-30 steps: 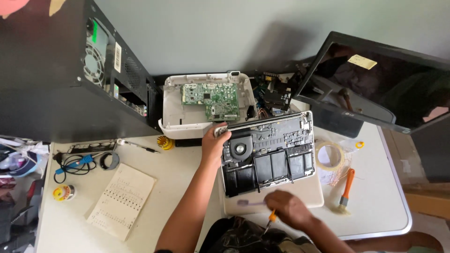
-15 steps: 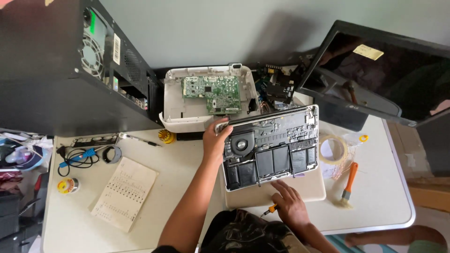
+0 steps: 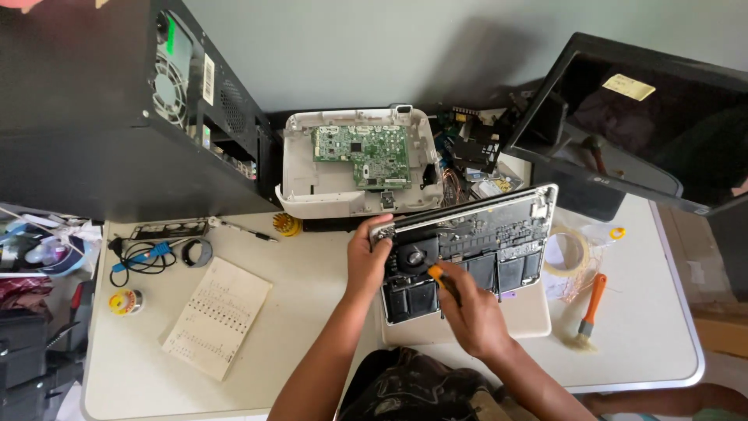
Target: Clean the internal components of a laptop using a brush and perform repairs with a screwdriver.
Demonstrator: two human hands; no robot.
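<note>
Hands work an opened laptop [image 3: 475, 249] on the white counter [image 3: 312, 296]: the left hand [image 3: 366, 261] grips its left corner, the right hand [image 3: 471, 312] holds an orange-handled screwdriver [image 3: 440, 281] over the battery cells. A yellow sticky label [image 3: 633, 86] sits on the black monitor [image 3: 639, 132]; a white strip label [image 3: 208, 79] runs down the computer tower [image 3: 117, 117].

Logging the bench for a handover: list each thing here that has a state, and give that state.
Laptop: bottom cover off, tilted up, insides exposed.
Left hand: grips the laptop's corner.
Right hand: holds a screwdriver on the laptop.
White casing: open, green board showing.
Tower: on its side.
Monitor: dark, leaning.
Brush: lying flat.
</note>
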